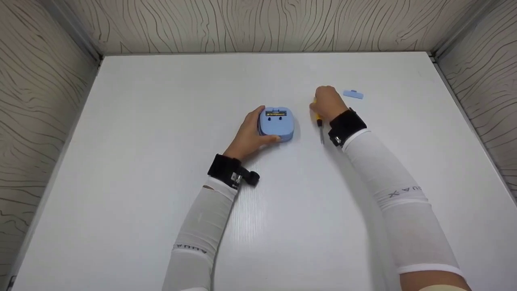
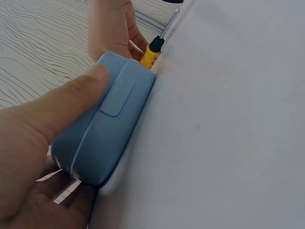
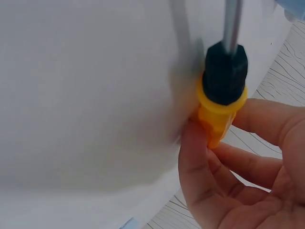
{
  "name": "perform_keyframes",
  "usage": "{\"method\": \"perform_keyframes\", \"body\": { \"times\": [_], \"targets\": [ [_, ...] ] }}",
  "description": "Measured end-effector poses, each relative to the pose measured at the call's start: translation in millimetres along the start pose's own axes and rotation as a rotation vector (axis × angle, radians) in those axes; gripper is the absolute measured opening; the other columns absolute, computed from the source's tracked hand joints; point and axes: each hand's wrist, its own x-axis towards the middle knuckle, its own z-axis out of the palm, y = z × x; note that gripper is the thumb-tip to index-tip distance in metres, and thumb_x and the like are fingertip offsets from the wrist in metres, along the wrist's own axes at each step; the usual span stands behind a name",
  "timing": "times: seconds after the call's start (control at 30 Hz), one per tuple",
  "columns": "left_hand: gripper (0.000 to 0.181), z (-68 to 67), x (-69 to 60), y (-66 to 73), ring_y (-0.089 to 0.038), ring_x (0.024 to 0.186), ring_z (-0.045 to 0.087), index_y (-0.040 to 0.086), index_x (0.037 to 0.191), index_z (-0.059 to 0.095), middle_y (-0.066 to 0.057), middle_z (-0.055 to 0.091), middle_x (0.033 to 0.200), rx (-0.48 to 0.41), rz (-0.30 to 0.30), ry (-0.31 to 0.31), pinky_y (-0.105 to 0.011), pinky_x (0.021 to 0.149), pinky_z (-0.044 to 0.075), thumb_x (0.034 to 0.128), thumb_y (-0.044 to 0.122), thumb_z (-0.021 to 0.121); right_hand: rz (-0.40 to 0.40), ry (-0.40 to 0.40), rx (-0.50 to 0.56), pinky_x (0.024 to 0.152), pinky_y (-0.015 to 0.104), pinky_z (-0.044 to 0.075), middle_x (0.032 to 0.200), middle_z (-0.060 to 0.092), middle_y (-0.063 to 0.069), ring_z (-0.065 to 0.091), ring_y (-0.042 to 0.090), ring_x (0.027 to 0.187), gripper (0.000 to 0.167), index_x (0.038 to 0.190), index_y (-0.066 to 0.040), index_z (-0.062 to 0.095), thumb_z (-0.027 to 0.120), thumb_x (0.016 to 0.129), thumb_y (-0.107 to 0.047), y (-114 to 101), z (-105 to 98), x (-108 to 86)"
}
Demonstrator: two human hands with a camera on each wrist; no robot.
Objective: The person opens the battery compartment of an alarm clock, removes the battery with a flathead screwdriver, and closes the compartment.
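A light blue rounded box (image 1: 277, 125) lies on the white table, a slot in its top showing a gold-coloured battery and two dark holes beside it. My left hand (image 1: 251, 135) grips its left side, thumb along the near edge; the left wrist view shows the thumb (image 2: 71, 102) on the blue box (image 2: 112, 119). To the right, my right hand (image 1: 329, 104) pinches the yellow handle of a screwdriver (image 1: 319, 121), its metal shaft toward the table's near side. In the right wrist view the fingers hold the yellow-and-black handle (image 3: 221, 95).
A small light blue cover (image 1: 353, 94) lies on the table just beyond and right of my right hand. The white table (image 1: 141, 169) is bordered by wood-grain patterned panels (image 1: 258, 26) at the back and both sides.
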Motion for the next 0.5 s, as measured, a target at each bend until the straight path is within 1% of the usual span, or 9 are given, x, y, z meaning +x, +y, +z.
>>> {"method": "perform_keyframes", "body": {
  "times": [0.2,0.37,0.5],
  "targets": [
    [0.104,-0.4,-0.4,-0.4,-0.024,0.15,0.027,0.012,0.162,0.02,-0.012,0.029,0.163,-0.003,-0.004,0.003,-0.036,0.122,0.022,0.083,0.031,0.086,-0.023,0.032,-0.018,0.082,0.043,0.049,0.11,0.057,0.027,0.053,0.036,0.095,0.03,0.119,0.016,0.057,0.054,0.098,-0.006,0.2,2.4,1.4],
    [0.104,-0.1,0.1,-0.1,-0.023,0.149,0.028,0.012,0.162,0.02,-0.012,0.028,0.163,0.007,0.004,0.003,-0.035,0.122,0.024,0.0834,0.031,0.086,-0.071,0.083,0.01,0.08,0.045,0.051,0.11,0.063,0.031,0.056,0.037,0.092,0.028,0.114,0.018,0.061,0.054,0.095,-0.001,2.8,3.8,0.6],
    [0.104,0.1,0.8,-0.5,-0.022,0.149,0.028,0.011,0.162,0.02,-0.012,0.028,0.163,0.018,0.01,0.003,-0.035,0.121,0.025,0.0835,0.032,0.086,-0.084,0.09,0.032,0.085,0.048,0.053,0.116,0.063,0.033,0.059,0.04,0.1,0.029,0.117,0.018,0.061,0.053,0.096,0.001,4.3,4.1,0.8]
  ]
}}
